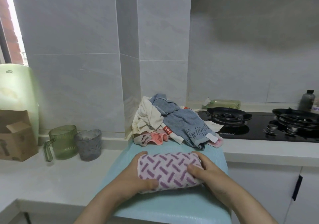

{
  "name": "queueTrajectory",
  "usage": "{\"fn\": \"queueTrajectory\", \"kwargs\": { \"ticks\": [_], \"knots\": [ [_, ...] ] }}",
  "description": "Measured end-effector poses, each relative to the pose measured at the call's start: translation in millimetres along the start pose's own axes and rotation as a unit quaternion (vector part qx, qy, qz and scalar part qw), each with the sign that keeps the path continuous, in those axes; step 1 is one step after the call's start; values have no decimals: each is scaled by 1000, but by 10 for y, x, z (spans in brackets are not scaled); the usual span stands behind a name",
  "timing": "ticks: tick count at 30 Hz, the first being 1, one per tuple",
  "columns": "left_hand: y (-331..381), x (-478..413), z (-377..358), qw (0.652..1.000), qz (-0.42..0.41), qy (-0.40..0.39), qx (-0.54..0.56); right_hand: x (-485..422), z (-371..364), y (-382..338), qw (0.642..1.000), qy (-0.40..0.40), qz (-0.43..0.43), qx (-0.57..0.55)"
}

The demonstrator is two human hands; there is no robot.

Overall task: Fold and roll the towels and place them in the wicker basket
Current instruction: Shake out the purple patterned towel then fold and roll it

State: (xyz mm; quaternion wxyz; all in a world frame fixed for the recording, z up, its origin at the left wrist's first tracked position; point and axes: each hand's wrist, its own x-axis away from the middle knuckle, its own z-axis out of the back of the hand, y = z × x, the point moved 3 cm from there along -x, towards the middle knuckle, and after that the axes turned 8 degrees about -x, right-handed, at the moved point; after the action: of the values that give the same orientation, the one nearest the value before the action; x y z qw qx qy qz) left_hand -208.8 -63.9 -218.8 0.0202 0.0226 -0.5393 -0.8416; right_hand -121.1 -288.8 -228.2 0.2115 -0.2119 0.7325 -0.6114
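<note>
A pink towel with purple dashes [168,169] lies rolled into a thick cylinder on the light blue mat [165,204]. My left hand [136,177] grips its left end, thumb on top. My right hand [207,173] grips its right end. Behind the roll sits a loose pile of towels [174,123]: a blue one on top, a cream one at the left, pink and white ones underneath. No wicker basket is in view.
A green cup [63,141] and a grey cup [89,145] stand on the white counter at the left, beside a cardboard box [15,137]. A black gas hob [259,125] with two burners lies at the right, bottles behind it.
</note>
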Motion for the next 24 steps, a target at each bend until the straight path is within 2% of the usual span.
{"fn": "queueTrajectory", "kwargs": {
  "ticks": [4,8,16,24],
  "knots": [
    [47,-38,46,996,-32,65,-45,81,13,-83,990,20,22,135],
    [-15,-84,72,983,-66,131,-107,68,1,-92,972,82,69,209],
    [-129,-107,45,989,-38,56,-129,94,43,-60,958,8,-1,288],
    [-133,-164,92,990,-31,78,-116,28,77,1,964,59,20,257]
  ]
}}
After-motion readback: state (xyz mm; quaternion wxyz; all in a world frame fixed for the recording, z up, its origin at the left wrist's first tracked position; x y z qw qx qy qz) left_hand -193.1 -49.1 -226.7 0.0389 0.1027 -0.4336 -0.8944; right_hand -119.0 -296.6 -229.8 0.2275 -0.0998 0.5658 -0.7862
